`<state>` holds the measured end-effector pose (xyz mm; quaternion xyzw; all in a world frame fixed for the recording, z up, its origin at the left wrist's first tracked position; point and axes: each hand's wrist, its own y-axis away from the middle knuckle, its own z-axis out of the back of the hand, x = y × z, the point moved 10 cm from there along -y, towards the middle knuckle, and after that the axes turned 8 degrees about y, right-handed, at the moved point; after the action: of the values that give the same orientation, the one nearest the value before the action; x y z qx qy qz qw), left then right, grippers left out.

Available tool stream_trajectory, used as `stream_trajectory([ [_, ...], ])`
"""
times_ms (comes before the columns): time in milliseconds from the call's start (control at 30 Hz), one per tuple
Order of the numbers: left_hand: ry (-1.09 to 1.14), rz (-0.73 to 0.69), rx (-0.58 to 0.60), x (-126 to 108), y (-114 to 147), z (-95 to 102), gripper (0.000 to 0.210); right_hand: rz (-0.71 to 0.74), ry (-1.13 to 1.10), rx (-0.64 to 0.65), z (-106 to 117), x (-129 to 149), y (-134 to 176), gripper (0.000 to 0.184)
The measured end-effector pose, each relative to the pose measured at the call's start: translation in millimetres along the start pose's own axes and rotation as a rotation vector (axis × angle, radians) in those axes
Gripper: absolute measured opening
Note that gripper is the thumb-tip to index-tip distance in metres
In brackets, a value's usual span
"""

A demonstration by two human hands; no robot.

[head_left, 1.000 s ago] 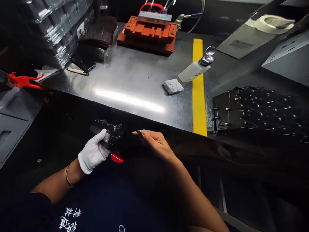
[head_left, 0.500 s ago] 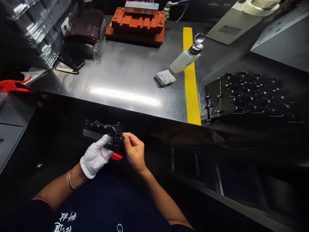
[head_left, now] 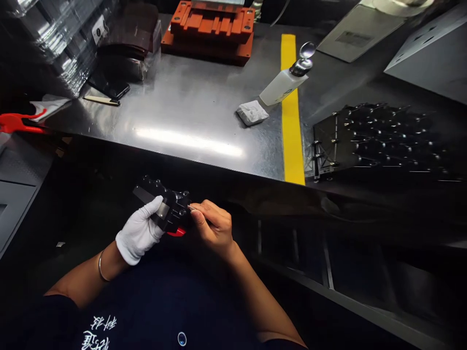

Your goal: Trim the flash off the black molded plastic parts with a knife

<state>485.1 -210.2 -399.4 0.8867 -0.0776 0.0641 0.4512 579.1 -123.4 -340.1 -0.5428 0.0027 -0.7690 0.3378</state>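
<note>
My left hand (head_left: 141, 232), in a white glove, is closed round a black moulded part (head_left: 175, 206) with a ribbed end and several small round bosses. A flat metal strip (head_left: 163, 210) runs along its face, partly under my thumb. My bare right hand (head_left: 215, 228) pinches a thin pale sliver (head_left: 191, 207) by the part's right end; I cannot tell whether it touches the part. Below the part shows a red piece (head_left: 177, 232), mostly hidden, so its kind is unclear.
Before me is a steel bench (head_left: 189, 107) with a yellow stripe (head_left: 294, 160). On it stand an orange fixture (head_left: 211, 39), a white pump bottle (head_left: 282, 86), a folded white cloth (head_left: 252, 113) and, at right, stacked black parts (head_left: 386, 133). Red-handled scissors (head_left: 14, 122) lie at left.
The black part has tilted, its right end now lower and turned more towards me. My right hand has moved slightly right from its end, and the pale sliver shows between its fingertips.
</note>
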Motion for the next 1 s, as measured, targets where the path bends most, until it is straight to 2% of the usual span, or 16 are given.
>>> stream_trajectory([
  [133,-0.012,-0.054,-0.047,-3.8,0.5,4.4,0.036,0.067,0.034,-0.015,0.3,7.0,-0.7,0.018],
  [267,-0.037,-0.051,-0.034,-4.3,0.5,3.8,0.037,0.102,0.009,-0.048,2.4,10.6,-0.7,0.016],
  [533,-0.071,-0.081,-0.061,-5.1,2.4,3.6,0.035,0.096,-0.005,0.004,0.4,9.0,-3.4,0.017],
  [700,-0.135,-0.120,-0.018,-7.4,1.2,1.7,0.033,0.110,-0.019,-0.010,-0.8,3.0,-3.8,0.017],
  [867,-0.145,-0.071,-0.043,-5.5,-4.5,5.5,0.037,0.038,0.000,-0.109,-5.1,-12.7,2.1,0.018],
  [1000,-0.161,-0.071,-0.074,-14.3,-10.6,10.2,0.040,-0.109,-0.005,-0.137,-20.0,-29.4,9.2,0.022],
])
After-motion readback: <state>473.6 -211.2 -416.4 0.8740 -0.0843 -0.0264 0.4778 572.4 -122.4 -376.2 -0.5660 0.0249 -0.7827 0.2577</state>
